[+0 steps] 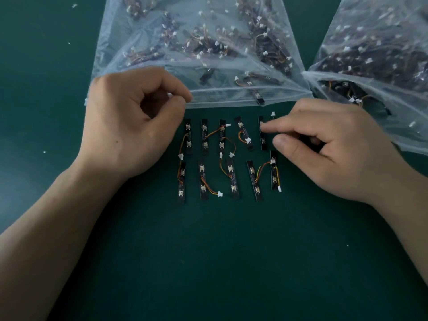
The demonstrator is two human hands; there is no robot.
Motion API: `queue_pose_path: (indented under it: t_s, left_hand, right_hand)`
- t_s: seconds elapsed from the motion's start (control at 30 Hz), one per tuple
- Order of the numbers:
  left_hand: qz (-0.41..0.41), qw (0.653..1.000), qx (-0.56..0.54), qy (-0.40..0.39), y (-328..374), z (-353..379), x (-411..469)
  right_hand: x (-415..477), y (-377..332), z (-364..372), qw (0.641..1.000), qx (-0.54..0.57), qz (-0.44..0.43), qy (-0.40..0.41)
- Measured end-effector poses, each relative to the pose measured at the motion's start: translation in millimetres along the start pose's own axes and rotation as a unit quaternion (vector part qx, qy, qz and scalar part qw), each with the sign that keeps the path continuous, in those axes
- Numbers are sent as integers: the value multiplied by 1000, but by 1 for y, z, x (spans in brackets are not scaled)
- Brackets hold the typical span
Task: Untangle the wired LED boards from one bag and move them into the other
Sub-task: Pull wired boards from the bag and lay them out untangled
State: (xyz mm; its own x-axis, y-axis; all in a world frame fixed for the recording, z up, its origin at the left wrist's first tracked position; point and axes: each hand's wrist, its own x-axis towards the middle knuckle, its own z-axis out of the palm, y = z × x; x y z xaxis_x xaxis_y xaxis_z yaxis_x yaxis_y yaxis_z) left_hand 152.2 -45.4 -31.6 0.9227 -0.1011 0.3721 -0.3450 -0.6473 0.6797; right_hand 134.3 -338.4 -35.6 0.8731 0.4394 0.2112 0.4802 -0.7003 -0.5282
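Several black LED boards [233, 179] with orange-yellow wires and white plugs lie in two rows on the green table. A clear bag [162, 66] holding many boards lies behind them, its mouth towards me. My left hand [129, 121] pinches that bag's front edge between thumb and forefinger. My right hand [324, 149] reaches to the top row's right end, where its forefinger tip touches the upper part of the last board [263, 140]. The thumb sits just right of that board, and the other fingers are curled. A second clear bag [379, 54] full of tangled boards lies at the right.
The green table surface [220, 262] stretches towards me below the rows. Small white specks [74, 5] dot the table at the far left. The second bag's corner reaches behind my right hand.
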Motion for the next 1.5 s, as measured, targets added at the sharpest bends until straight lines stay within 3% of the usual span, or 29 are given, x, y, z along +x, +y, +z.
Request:
queue_pose_path:
  t_s: [0.23, 0.37, 0.5, 0.67, 0.9, 1.5]
  left_hand:
    - [-15, 999, 34, 14, 2, 2, -2]
    - [-23, 999, 35, 13, 3, -2, 0]
    - [-74, 993, -93, -12, -5, -7, 4]
    - [-132, 963, -236, -20, -9, -6, 11]
    - [-88, 976, -193, -53, -10, -3, 7]
    - [-57, 984, -155, -67, -8, -4, 5]
  right_hand:
    - [0, -1, -1, 1000, 10, -1, 3]
    - [0, -8, -3, 998, -7, 46, 34]
    - [2, -17, -8, 990, -95, 106, -3]
    - [2, -22, -8, 988, -108, 113, 2]
    - [0, -3, -2, 988, -84, 109, 71]
    - [-1, -1, 1, 988, -59, 122, 67]
